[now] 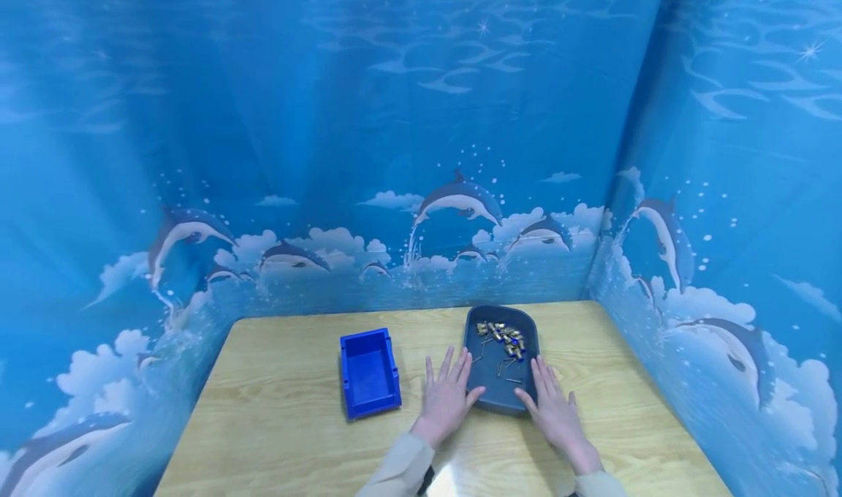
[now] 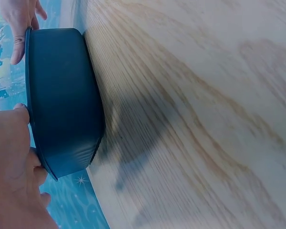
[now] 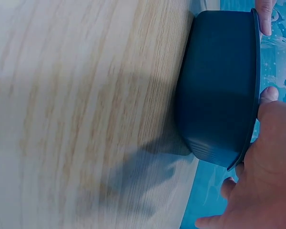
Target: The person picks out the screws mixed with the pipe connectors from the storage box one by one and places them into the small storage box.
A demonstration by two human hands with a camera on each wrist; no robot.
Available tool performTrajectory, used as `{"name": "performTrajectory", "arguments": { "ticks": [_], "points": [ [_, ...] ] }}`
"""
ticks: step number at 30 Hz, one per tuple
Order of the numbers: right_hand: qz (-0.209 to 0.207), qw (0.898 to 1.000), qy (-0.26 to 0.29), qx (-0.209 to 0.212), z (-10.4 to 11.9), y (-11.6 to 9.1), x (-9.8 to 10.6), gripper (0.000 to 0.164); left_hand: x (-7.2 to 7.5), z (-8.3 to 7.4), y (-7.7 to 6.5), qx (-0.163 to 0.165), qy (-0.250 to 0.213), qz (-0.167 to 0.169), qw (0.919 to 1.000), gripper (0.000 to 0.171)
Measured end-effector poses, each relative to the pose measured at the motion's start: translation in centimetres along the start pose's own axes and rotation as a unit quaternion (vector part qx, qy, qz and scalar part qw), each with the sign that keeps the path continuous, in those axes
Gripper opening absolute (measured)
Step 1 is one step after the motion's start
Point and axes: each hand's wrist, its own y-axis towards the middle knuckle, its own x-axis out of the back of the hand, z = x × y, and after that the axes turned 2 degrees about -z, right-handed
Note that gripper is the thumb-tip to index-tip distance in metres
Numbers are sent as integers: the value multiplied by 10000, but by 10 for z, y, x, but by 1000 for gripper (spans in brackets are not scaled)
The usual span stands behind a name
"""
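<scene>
Unclasped and outstretched, the left hand (image 1: 446, 397) and right hand (image 1: 556, 411) touch opposite sides of a dark bin (image 1: 485, 378) holding brass-coloured pieces (image 1: 518, 346).

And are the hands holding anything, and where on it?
Nothing seems gripped: the left hand and right hand touch, with straight fingers, opposite sides of the dark blue, rounded rectangular plastic tub at its rim.

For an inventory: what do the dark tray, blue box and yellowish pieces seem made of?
Dark tray: likely plastic, satin; smooth wall, soft sheen.
Blue box: probably moulded plastic, smooth; even colour.
Yellowish pieces: perhaps brass, shiny; yellow glints, too small to be sure.
</scene>
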Motion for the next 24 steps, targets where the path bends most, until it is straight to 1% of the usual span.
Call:
{"name": "performTrajectory", "arguments": {
  "ticks": [5,8,16,24],
  "points": [
    [33,10000,25,15,5,0,-2,77,-3,4,-3,72,-11,-17,10000,70],
    [55,10000,27,28,7,0,-3,77,-4,7,-5,86,-56,-95,9999,70],
    [-46,9998,142,153,14,1,-8,76,-1,13,-12,196,-209,-153,9995,70],
    [29,9997,131,205,20,1,-10,75,3,18,-17,234,-127,-130,9996,70]
  ]
}}
